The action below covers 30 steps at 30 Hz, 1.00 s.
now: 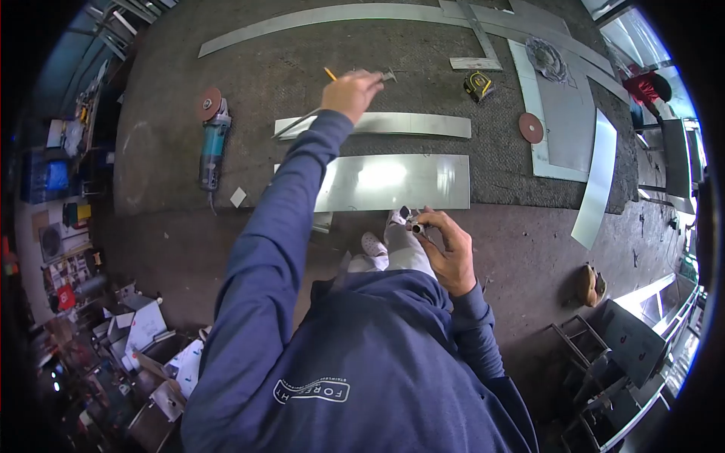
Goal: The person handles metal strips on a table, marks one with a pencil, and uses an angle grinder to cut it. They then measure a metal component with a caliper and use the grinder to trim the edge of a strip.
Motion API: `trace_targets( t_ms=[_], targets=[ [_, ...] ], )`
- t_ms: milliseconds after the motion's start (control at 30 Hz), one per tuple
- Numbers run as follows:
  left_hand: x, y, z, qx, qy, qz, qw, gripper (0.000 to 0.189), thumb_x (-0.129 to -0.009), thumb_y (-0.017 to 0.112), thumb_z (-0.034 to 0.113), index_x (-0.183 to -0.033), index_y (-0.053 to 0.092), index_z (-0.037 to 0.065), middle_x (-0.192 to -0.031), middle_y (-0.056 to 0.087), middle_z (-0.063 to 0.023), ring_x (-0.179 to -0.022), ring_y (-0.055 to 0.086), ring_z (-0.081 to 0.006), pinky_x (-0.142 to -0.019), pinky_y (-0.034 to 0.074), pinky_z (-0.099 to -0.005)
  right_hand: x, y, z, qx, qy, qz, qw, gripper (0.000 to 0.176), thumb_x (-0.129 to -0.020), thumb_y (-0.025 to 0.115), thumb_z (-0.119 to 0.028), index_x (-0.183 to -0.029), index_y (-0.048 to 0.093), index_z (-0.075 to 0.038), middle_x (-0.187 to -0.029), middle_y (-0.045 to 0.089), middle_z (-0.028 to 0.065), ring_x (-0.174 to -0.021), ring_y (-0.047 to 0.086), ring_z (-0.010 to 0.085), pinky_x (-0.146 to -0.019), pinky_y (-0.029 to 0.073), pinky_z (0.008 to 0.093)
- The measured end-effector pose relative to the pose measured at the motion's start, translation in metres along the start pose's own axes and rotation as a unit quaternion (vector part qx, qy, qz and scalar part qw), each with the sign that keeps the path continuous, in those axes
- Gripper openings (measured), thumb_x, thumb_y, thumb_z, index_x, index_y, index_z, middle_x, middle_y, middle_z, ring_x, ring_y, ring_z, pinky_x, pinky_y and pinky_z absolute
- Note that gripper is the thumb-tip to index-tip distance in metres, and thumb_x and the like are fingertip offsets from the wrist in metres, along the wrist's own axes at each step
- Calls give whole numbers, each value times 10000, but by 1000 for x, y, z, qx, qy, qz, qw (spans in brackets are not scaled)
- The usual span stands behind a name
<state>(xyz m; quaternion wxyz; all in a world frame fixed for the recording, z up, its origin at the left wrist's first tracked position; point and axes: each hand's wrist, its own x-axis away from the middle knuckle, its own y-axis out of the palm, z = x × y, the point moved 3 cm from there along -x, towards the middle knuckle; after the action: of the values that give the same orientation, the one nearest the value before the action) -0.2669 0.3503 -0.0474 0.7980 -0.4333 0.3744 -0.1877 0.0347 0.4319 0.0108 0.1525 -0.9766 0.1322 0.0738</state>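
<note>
My left hand [352, 93] stretches out over the bench, slightly blurred, its fingers drawn together at a small metal piece [389, 76]. A yellow pencil [330, 74] sticks out past the back of this hand. Under the wrist, a thin metal rod [297, 124] crosses the end of a narrow metal strip [408, 124]. I cannot tell what the left fingers grip. Near my body, my right hand [451, 253] pinches a small metal tube [416, 227] with an open round end. Just beyond it, a shiny rectangular metal sheet [393, 183] lies along the bench's near edge.
An angle grinder [214, 147] lies at left beside a small white square [239, 197]. Further right are a tape measure [478, 86], a brown abrasive disc [531, 127], clear crumpled plastic [547, 59] and a metal strip [596, 177] overhanging the edge. A brown boot [592, 286] stands on the floor.
</note>
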Motion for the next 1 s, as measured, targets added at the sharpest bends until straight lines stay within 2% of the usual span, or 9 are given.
trace_targets(
  t_ms=[67, 200, 333, 400, 467, 567, 767, 933, 1000],
  targets=[
    [2, 9, -2, -12, 9, -73, 997, 245, -896, 675, 321, -1054, 737, 146, -989, 725, -54, -898, 693, -246, -762, 572, -372, -9, 0, 10, -2, -7, 0, 1000, 300, -807, 644, 116, -1076, 619, -16, -994, 684, 124, -922, 691, 255, -811, 537, 332],
    [41, -29, -26, 15, -43, 8, 999, 283, -888, 693, 295, -1115, 709, 127, -1125, 692, -82, -1039, 652, -272, -884, 532, -374, -22, 5, 17, -124, 79, 7, 989, 323, -790, 629, 129, -1079, 606, -14, -984, 681, 140, -954, 686, 255, -852, 533, 327],
    [114, -114, -90, -83, -152, 137, 975, 314, -886, 697, 262, -1136, 686, 73, -1125, 667, -138, -1083, 600, -319, -951, 465, -421, -40, 15, 20, 4, -12, -39, 999, 288, -808, 665, 62, -1086, 637, -11, -952, 676, 139, -904, 669, 301, -903, 513, 375],
    [168, -147, -148, -191, -216, 153, 945, 507, -855, 720, 365, -1214, 628, 19, -1175, 617, -230, -1113, 564, -390, -997, 424, -463, -48, 26, 8, 63, -31, -74, 995, 294, -807, 704, -6, -1097, 657, -14, -939, 675, 128, -864, 653, 314, -950, 492, 392],
    [219, -163, -196, -295, -324, 79, 895, 696, -823, 703, 523, -1280, 580, 13, -1233, 573, -264, -1164, 522, -420, -1017, 412, -481, -50, 42, 4, 74, -6, -87, 993, 304, -801, 727, -48, -1099, 669, -26, -932, 677, 111, -874, 641, 300, -936, 490, 398],
    [245, -171, -223, -219, -422, -68, 877, 931, -747, 654, 723, -1314, 543, -6, -1305, 507, -278, -1226, 456, -459, -1029, 407, -512, -54, 67, 1, 80, -7, -131, 988, 291, -788, 720, -23, -1076, 682, -41, -936, 675, 106, -939, 622, 300, -865, 492, 407],
    [221, -165, -244, -275, -361, -54, 890, 973, -721, 681, 715, -1348, 486, -3, -1264, 532, -257, -1217, 482, -430, -964, 458, -511, -62, 120, -10, 127, -85, -173, 973, 316, -747, 708, 10, -1055, 685, -51, -981, 664, 81, -938, 615, 275, -868, 510, 391],
    [211, -149, -285, -178, -404, -70, 895, 932, -731, 730, 630, -1379, 452, 20, -1283, 516, -254, -1203, 506, -409, -965, 474, -503, -59, 155, -30, 199, -132, -197, 951, 282, -768, 716, -4, -1045, 692, -47, -979, 666, 87, -933, 618, 272, -852, 503, 395],
    [204, -151, -273, -300, -292, 40, 907, 858, -758, 753, 557, -1370, 462, 32, -1280, 517, -256, -1153, 548, -386, -916, 497, -493, -52, 164, -38, 192, -122, -185, 956, 280, -770, 715, -8, -1046, 691, -44, -978, 666, 86, -937, 619, 270, -855, 502, 395]
  ],
)
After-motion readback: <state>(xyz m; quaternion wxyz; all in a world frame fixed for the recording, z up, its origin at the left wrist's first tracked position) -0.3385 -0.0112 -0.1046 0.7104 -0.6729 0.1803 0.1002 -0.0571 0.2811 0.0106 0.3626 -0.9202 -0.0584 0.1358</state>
